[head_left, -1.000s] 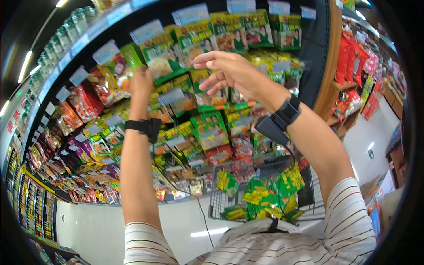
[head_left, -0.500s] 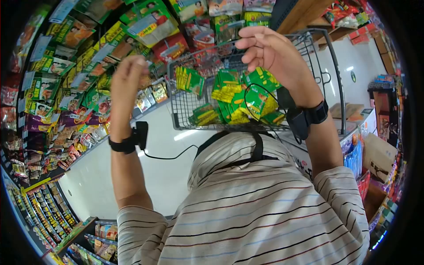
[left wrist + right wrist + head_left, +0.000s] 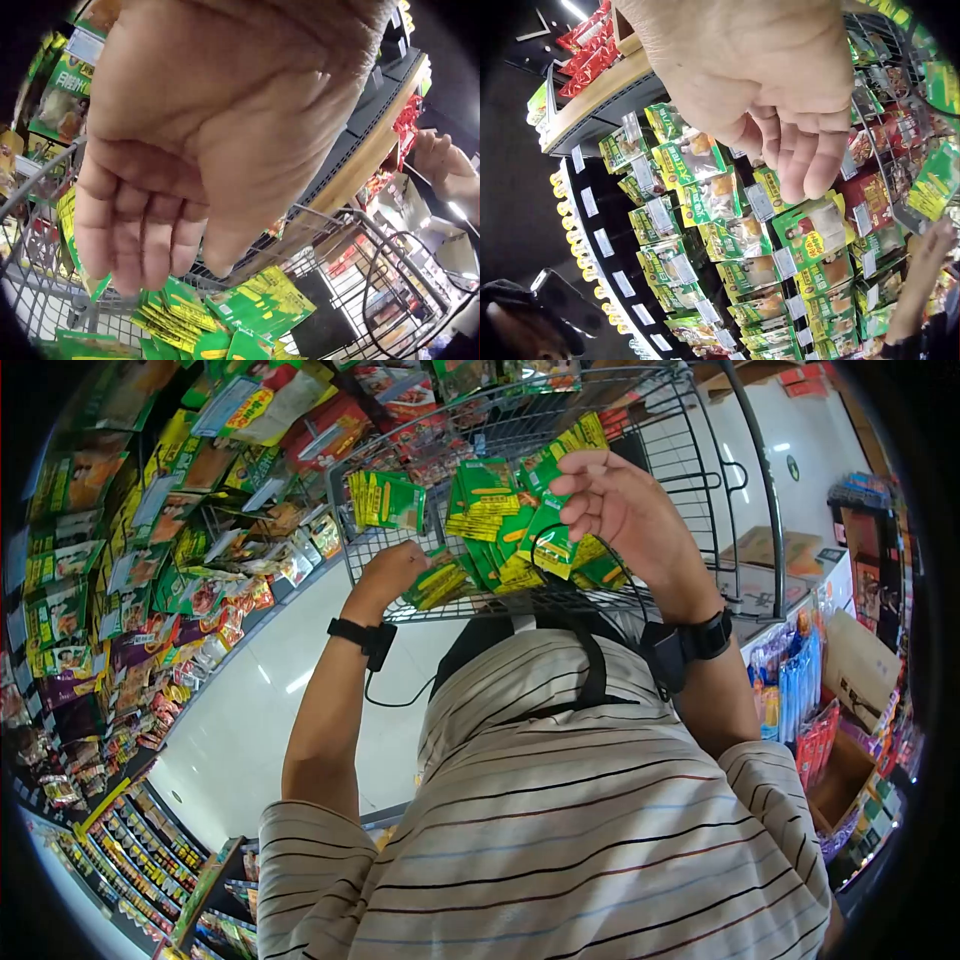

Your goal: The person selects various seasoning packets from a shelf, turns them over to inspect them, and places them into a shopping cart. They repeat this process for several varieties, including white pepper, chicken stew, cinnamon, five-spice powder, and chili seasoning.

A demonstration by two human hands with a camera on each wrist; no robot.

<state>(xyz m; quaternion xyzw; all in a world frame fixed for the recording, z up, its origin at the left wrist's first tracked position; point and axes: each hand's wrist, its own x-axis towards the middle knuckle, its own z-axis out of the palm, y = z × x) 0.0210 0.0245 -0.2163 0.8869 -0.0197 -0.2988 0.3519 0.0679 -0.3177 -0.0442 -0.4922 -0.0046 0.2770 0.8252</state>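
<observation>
My left hand [image 3: 392, 575] is over the near left corner of the shopping cart [image 3: 340, 490], close to a stack of green and yellow packets [image 3: 440, 586]. In the left wrist view its fingers [image 3: 142, 232] hang loosely downward, with nothing visible in the palm. More green and yellow packets [image 3: 262, 300] lie below it inside the cart. My right hand [image 3: 628, 515] hovers above the right part of the packet pile [image 3: 490, 510], fingers loosely bent and holding nothing. In the right wrist view, hanging bagged goods [image 3: 814, 232] appear beyond its fingers.
Shelves of hanging packets [image 3: 75, 600] line the left side. A black cable [image 3: 400, 705] runs from the left wristband toward the waist. Pale floor [image 3: 240, 690] shows between shelf and cart. Cardboard boxes [image 3: 860, 670] and blue packages [image 3: 795, 680] stand at the right.
The view has tilted down from the shelf to the cart. My left hand has left the hanging packets and moved right to the cart. My right hand is now over the packet pile, still holding nothing.
</observation>
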